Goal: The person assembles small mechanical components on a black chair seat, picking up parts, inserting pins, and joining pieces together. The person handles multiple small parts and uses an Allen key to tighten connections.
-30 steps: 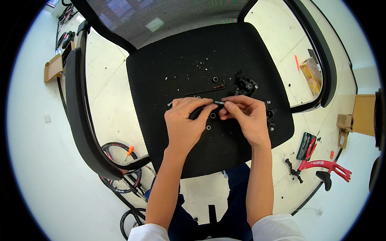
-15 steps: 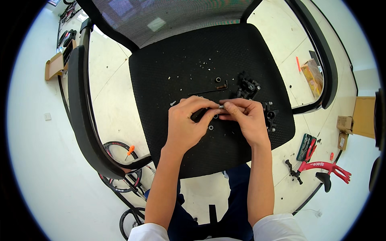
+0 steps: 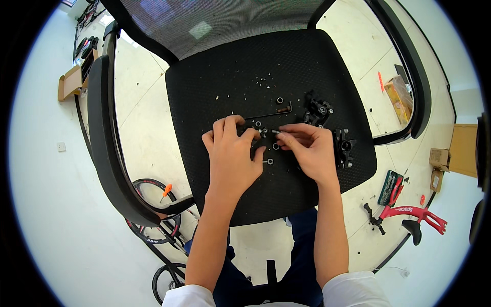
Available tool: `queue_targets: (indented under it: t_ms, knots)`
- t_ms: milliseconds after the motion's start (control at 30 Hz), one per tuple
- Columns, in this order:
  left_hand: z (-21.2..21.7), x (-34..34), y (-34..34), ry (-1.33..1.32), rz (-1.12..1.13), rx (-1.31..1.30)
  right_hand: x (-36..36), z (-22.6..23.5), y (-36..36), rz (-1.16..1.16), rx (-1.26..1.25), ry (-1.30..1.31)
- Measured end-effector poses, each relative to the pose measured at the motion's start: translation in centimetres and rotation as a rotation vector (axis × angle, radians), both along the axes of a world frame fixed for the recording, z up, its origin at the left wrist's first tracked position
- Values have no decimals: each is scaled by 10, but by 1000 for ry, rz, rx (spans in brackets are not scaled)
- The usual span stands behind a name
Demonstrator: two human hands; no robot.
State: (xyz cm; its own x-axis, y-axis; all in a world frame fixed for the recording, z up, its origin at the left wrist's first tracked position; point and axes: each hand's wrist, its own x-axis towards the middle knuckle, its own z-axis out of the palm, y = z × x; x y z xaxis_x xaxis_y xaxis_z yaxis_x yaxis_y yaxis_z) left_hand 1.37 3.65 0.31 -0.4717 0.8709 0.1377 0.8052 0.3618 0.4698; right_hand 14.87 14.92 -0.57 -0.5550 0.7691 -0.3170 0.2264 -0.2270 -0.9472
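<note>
My right hand pinches a small silvery bolt between thumb and fingertips, its end pointing left. Just left of it, my left hand is open, thumb and fingers apart, over the black chair seat. Its index fingertip is close to a little cluster of metal hardware; whether they touch I cannot tell. A ring lies below the bolt, and a washer sits nearer to me. Beyond the hands are an L-shaped hex key and another ring.
Two black mechanical parts, one farther and one nearer, rest on the seat's right side. Pale crumbs dot the fabric. Armrests flank the seat. A red frame and a green case are on the floor at right.
My left hand has let go of the bolt, moved slightly left and spread its fingers. My right hand keeps the bolt and has shifted a little left.
</note>
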Motion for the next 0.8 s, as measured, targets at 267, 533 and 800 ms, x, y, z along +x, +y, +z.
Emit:
queue_targets:
  t_ms: [267,533,800]
  knots:
    - [-10,12,0,107,158,29,-7,-11,-6,31,79,-59]
    - [-15,13,0,-32,157,94,-10,-2,-7,50,114,-148]
    - [-14,10,-2,-190,193,152,-13,-7,-8,-18,-33,25]
